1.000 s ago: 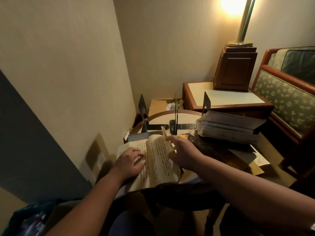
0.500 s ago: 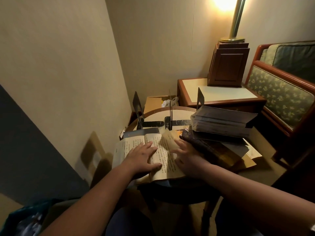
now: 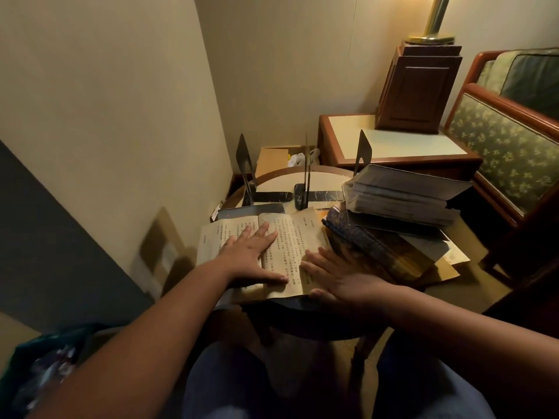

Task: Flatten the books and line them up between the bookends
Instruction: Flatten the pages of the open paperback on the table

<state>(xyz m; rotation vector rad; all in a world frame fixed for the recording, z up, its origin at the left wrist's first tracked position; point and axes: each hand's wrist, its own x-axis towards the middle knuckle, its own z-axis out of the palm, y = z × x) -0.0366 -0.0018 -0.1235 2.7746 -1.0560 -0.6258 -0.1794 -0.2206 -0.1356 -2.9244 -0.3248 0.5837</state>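
Left hand [image 3: 251, 252] and right hand [image 3: 338, 276] pressed flat, fingers straight, on open book [image 3: 302, 234]; uneven pressure might crease pages or nudge adjacent stack [image 3: 399, 198]

**A furnished sitting corner in a living room or guest room**

This is a domestic room, not a workplace, though whether it is a home or a hotel cannot be told. The plain beige papered walls [image 3: 106, 101] meet in a corner lit by warm lamplight. A brass lamp pole [image 3: 435, 16] rises from a dark panelled wooden pedestal [image 3: 420, 89], which stands on a low wooden side table with a cream top [image 3: 423, 145]. Beside it is a seat with a reddish wooden frame and green flower-patterned upholstery [image 3: 502, 152]. A small round wooden table with a pale top [image 3: 320, 179] carries a pile of worn books [image 3: 402, 204] and black metal bookends [image 3: 245, 164]. A brown cardboard box [image 3: 272, 155] sits in the corner behind.
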